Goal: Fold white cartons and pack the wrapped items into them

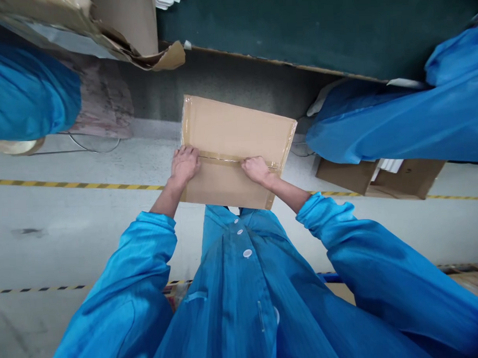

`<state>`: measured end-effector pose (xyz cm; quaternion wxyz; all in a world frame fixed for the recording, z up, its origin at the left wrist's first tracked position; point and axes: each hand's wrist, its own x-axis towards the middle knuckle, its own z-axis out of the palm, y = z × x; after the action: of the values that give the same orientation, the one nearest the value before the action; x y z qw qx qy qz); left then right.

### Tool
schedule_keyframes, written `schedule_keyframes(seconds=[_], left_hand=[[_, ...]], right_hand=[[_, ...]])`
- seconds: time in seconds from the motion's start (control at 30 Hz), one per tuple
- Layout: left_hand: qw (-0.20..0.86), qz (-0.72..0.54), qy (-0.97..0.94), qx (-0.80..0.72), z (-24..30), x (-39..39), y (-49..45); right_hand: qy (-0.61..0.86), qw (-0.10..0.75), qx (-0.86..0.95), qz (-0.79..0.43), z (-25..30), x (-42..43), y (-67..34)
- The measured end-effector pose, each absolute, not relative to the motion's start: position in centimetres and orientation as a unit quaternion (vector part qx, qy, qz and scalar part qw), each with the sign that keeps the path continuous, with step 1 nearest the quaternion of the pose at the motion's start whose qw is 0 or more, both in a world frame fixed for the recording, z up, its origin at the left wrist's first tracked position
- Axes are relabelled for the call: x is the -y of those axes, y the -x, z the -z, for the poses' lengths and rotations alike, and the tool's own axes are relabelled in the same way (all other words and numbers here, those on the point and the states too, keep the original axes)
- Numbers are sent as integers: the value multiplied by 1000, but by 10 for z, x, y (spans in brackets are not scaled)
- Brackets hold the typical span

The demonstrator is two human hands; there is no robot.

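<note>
A brown cardboard box [237, 124] is in front of my body, its upper face towards me. Clear tape runs along its side edges and beside the centre seam, where a thin dark gap shows between the two flaps. My left hand [185, 162] is closed at the left end of the seam, fingers curled at the flap edge. Towards the right end of the same seam, my right hand [256, 170] is bent closed, its fingertips at the flap edge and partly hidden.
A dark green table [316, 30] spans the top, with a torn open carton [127, 21] at its left. Blue-clothed people are at the left [27, 84] and right [397, 111]. An open carton [407, 178] with white items stands on the floor at right. Yellow-black tape [74, 184] crosses the floor.
</note>
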<state>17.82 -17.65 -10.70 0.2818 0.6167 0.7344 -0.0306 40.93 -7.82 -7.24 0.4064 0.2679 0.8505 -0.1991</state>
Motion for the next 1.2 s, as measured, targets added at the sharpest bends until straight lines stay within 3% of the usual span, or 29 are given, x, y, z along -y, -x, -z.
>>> schedule_keyframes(seconds=[0.27,0.5,0.93,1.2], left_hand=[[321,7,-666,-673,109,175,-277],[301,18,-651,-697,114,160,-291],[307,80,-650,-691,114,135,-292],[328,112,-664,-663,111,130,-288]], right_hand=[[-299,444,-828,168,69,70,-476],[-327,446,-820,147,62,65,-533],[-396,358,-818,213,69,70,-574],[-556,290,-726,281,81,77,-623]])
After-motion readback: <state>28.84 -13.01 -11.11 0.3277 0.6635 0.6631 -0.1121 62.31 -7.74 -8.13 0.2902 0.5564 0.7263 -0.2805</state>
